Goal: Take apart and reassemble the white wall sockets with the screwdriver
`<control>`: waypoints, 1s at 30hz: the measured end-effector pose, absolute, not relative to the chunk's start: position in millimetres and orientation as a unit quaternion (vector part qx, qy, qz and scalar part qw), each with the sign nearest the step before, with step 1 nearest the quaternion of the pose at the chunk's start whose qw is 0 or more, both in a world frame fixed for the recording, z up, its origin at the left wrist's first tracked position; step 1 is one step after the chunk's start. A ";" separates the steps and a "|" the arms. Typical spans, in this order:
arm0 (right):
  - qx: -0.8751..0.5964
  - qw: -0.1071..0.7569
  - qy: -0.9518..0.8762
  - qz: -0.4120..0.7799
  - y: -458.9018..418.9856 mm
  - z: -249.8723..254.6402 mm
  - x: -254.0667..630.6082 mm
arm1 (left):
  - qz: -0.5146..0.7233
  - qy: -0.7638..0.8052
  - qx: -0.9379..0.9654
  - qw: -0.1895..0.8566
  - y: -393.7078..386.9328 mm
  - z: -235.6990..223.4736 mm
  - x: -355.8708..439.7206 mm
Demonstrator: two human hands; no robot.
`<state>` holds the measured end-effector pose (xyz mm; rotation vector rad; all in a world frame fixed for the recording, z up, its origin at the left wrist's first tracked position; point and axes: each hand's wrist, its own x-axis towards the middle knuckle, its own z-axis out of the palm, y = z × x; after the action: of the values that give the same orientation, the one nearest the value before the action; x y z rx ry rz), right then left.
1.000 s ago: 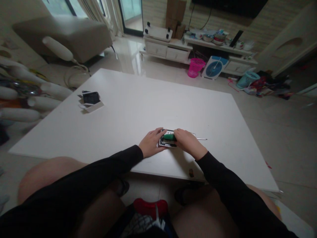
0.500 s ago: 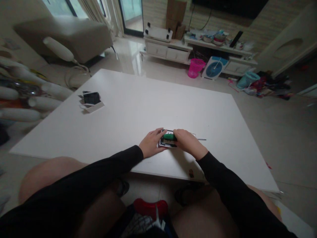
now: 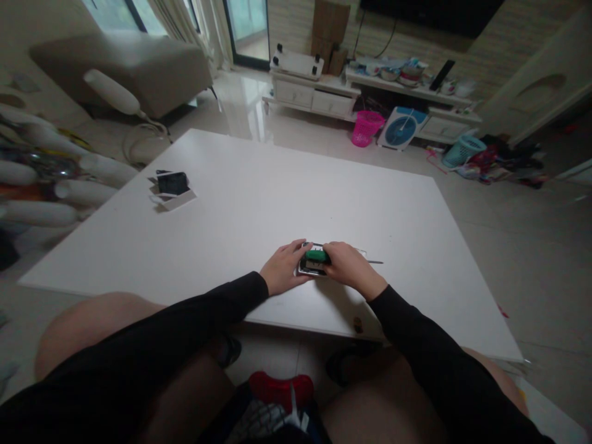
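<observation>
A small flat rectangular device with a black and silver frame [image 3: 305,267] lies on the white table [image 3: 277,185] near its front edge. My left hand [image 3: 283,266] grips the left side of the device, thumb and fingers along its edges. Closed around a screwdriver with a green handle [image 3: 316,254] is my right hand [image 3: 348,265]. The handle lies over the device, and the thin metal shaft pokes out to the right beyond the hand. Part of the device is hidden under my right hand.
At the table's front edge lies a small dark and orange piece [image 3: 357,325]. A white open box with a dark block [image 3: 173,183] stands at the far left. Beyond the table are a pink basket [image 3: 367,128], a blue fan [image 3: 400,129] and a low cabinet [image 3: 314,98].
The green handle and my right hand have shifted very slightly; the shaft end has tipped a little downward. My left hand stays in place on the device.
</observation>
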<state>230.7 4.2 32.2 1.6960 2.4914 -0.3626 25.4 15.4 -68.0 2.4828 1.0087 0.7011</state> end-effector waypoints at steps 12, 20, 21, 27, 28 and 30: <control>0.566 0.026 0.817 -0.101 4.9 32.5 232.5 | 0.246 0.356 0.881 0.191 15.0 -65.4 25.6; 0.567 0.017 0.817 -0.103 4.2 35.1 234.9 | 0.245 0.359 0.878 0.201 14.2 -63.7 26.1; 0.567 0.017 0.817 -0.102 4.2 35.2 235.4 | 0.244 0.359 0.878 0.200 14.2 -63.7 26.2; 0.566 0.008 0.817 -0.109 4.5 35.9 237.1 | 0.237 0.356 0.883 0.195 14.0 -62.5 26.8; 0.567 0.005 0.816 -0.109 4.5 36.1 237.3 | 0.236 0.356 0.883 0.194 13.9 -62.1 26.9; 0.570 0.000 0.815 -0.109 4.7 36.3 237.8 | 0.234 0.357 0.884 0.193 13.6 -61.5 27.0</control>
<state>237.8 4.7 36.3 1.7899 2.5589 -0.3417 27.0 13.6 -61.5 2.4795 1.0014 0.6578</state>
